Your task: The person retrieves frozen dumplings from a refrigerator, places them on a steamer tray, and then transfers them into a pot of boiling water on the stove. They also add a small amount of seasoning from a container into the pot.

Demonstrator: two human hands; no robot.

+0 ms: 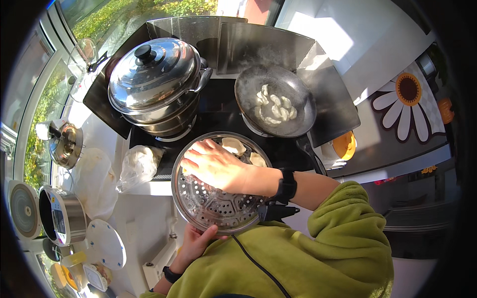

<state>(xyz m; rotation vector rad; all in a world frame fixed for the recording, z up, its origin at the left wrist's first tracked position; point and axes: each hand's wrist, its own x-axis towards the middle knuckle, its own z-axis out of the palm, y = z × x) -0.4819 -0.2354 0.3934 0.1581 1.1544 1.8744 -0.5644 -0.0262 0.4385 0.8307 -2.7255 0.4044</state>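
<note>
A round perforated metal steamer tray (pixel 220 212) is tilted in front of my body, its near rim gripped by my left hand (pixel 199 240). Over its upper left part lies my right hand (pixel 212 164), fingers bent down; what is under them is hidden. Two pale dumplings (pixel 233 145) show on the tray beyond this hand, and white flour-like powder marks the metal. Behind the tray, a dark frying pan (pixel 302 111) on the cooktop holds several dumplings (pixel 285 113), with steam rising. A large lidded steel pot (pixel 160 89) stands to the left of the pan.
Metal splash guards (pixel 264 48) surround the cooktop. The pan's black handle (pixel 313 156) points toward me. On the left are a plastic bag (pixel 138 167), a rice cooker (pixel 72 218), a white plate (pixel 106 244) and a steel lid (pixel 69 145). An orange bowl (pixel 344 145) stands right.
</note>
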